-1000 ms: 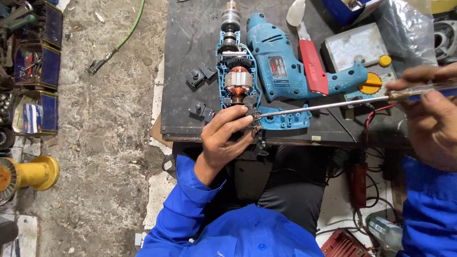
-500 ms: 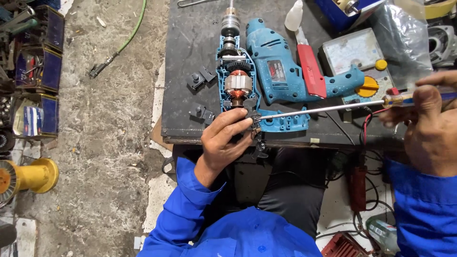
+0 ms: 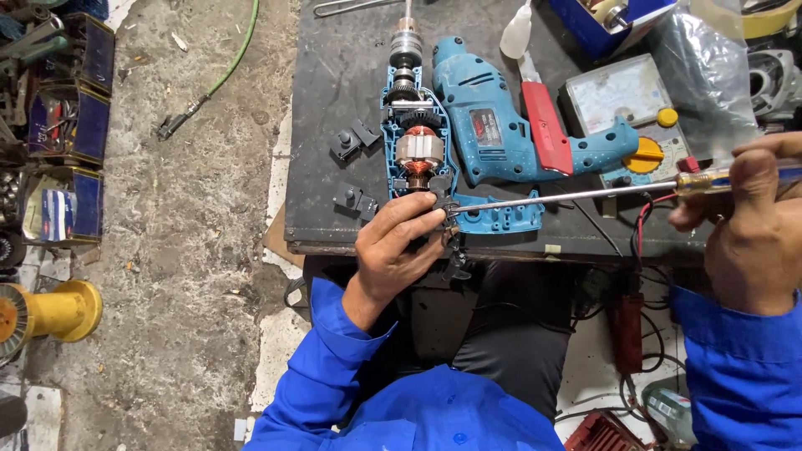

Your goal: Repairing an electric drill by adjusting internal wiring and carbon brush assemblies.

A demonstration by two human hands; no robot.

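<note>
1. Drill (image 3: 418, 146) lies open on the dark table (image 3: 334, 100), near the front edge, with its metal tip pointing away from the person.
2. Its blue shell is off, so the copper motor (image 3: 418, 159) shows inside.
3. The other blue half (image 3: 501, 134) lies just beside it on the right, with a red part on it.
4. The left hand (image 3: 397, 246) is at the bottom end of the drill. Its fingers are curled and pinch a small black part (image 3: 447, 213) there.
5. The right hand (image 3: 752, 225) is closed around the yellow handle of a long screwdriver (image 3: 576, 196).
6. The thin metal rod of the screwdriver runs across the table, and its tip touches the spot by the left fingers.
7. Two small black pieces (image 3: 355, 138) lie left of the drill, and one more (image 3: 355, 200) sits nearer the front edge.
8. A grey meter (image 3: 618, 96) with a yellow knob sits behind the blue half.
9. A white bottle (image 3: 516, 35) lies near the back of the table.
10. On the floor to the left are a yellow stand (image 3: 58, 311) and a green cable (image 3: 234, 58).
</note>
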